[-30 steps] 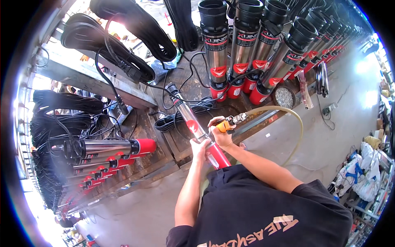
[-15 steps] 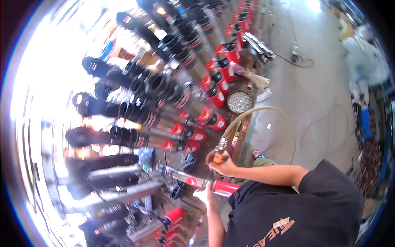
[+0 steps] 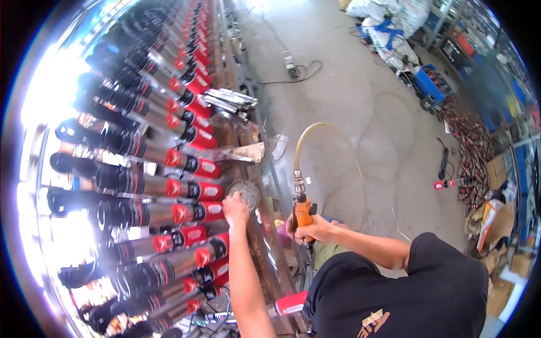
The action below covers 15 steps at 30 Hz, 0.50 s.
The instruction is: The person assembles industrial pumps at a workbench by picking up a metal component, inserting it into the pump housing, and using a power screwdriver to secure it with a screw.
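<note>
My right hand (image 3: 311,228) is wrapped around an orange pneumatic screwdriver (image 3: 304,213), held upright near my knees. A yellowish air hose (image 3: 322,125) joins its top through a metal coupling and arches away to the floor. My left hand (image 3: 235,211) is stretched out to a round bowl of small silvery metal pieces (image 3: 245,193). Its fingers are bent down at the pieces, and what they pinch is too small to make out. A tube-shaped assembly with a red end (image 3: 290,303) lies against my shirt, partly hidden behind my left forearm.
Long rows of similar red-and-black tube assemblies (image 3: 186,187) lie to my left. A bundle of shiny metal rods (image 3: 230,101) is beyond the bowl. On the right are a blue crate (image 3: 433,85), a heap of small reddish parts (image 3: 474,152) and white sacks (image 3: 389,48).
My left hand has left the tube assembly and reached forward to the bowl. My right hand still grips the screwdriver, now more upright. The view has swung toward the right.
</note>
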Available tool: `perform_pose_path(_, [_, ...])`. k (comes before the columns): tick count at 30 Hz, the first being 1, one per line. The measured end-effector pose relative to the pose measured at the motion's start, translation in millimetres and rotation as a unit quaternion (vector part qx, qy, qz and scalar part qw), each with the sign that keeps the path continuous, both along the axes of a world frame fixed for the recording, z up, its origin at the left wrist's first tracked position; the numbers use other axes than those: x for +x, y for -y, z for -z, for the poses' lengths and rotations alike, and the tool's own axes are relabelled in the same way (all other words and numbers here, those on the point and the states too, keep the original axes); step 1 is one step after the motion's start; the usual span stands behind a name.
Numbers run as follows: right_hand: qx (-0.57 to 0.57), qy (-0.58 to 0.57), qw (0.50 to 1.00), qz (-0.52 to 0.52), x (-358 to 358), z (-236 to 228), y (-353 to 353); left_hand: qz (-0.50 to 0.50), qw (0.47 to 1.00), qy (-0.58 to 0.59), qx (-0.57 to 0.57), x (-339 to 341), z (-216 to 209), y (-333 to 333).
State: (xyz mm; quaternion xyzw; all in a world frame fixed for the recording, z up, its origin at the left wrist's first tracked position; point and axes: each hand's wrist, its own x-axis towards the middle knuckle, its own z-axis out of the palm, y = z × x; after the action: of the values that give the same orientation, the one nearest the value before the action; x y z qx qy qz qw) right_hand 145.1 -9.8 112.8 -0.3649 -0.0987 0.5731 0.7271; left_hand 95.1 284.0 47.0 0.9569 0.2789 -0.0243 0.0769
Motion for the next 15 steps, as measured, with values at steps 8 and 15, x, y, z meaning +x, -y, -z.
perform_pose_path(8, [0.187, -0.185, 0.965, 0.017, 29.8, -19.6, 19.7, 0.059, 0.998, -0.026, -0.01, 15.0, 28.6, -30.0])
perform_pose_path(15, [0.192, -0.164, 0.967, 0.036, 33.1, -23.7, 7.7, -0.005, 1.0, 0.015, 0.024, -5.9, 35.8, -39.9])
